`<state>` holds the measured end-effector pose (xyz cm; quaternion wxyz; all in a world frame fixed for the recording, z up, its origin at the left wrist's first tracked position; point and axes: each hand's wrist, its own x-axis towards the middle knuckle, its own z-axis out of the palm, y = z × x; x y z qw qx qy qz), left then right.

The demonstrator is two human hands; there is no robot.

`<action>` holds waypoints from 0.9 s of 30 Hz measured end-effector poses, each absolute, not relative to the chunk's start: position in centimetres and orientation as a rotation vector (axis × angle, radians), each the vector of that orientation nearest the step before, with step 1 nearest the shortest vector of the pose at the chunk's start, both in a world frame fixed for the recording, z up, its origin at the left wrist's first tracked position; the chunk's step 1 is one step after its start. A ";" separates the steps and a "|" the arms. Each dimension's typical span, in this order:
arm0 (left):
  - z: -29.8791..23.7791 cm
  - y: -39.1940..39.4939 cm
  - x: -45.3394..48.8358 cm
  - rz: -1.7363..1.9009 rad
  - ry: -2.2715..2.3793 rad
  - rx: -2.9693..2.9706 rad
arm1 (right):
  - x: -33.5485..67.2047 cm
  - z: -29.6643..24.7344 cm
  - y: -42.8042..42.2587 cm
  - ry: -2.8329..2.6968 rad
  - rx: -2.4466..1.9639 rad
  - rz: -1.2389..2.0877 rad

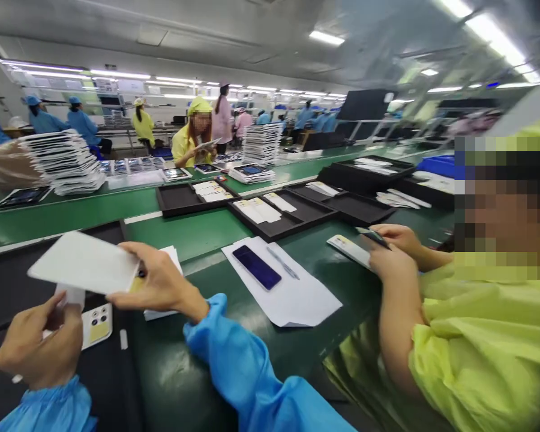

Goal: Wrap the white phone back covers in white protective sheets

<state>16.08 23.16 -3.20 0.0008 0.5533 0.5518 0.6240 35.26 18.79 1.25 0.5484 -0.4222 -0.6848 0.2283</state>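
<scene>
Fingers of your right hand (158, 279) pinch a white panel (81, 264) by its right end, above the black tray (9, 282); those of your left hand (45, 342) pinch a pale piece (73, 295) just below. The panel's left edge juts free. Rightward, bare green bench (193, 366) reaches a paper sheet (303, 300) bearing a phone (256, 267); ceiling lights (326, 38) shine beyond.

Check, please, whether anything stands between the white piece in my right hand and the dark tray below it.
Partly, it seems: your left hand, holding a pale piece, appears below the left part of the white piece, over the dark tray. A camera-backed piece lies beside that hand. Exact depth cannot be judged.
</scene>
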 end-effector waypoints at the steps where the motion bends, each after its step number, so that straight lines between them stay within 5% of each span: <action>1: -3.4 23.4 15.7 1.999 1.727 1.880 | 35.3 1.3 18.5 -1.684 -1.021 0.379; 7: -4.5 23.5 14.5 2.002 1.870 2.042 | 34.9 0.2 17.9 -1.864 -1.076 -0.013; 27: -4.9 23.1 14.6 1.946 1.889 1.791 | 32.6 -2.3 18.5 -2.066 -1.266 -0.347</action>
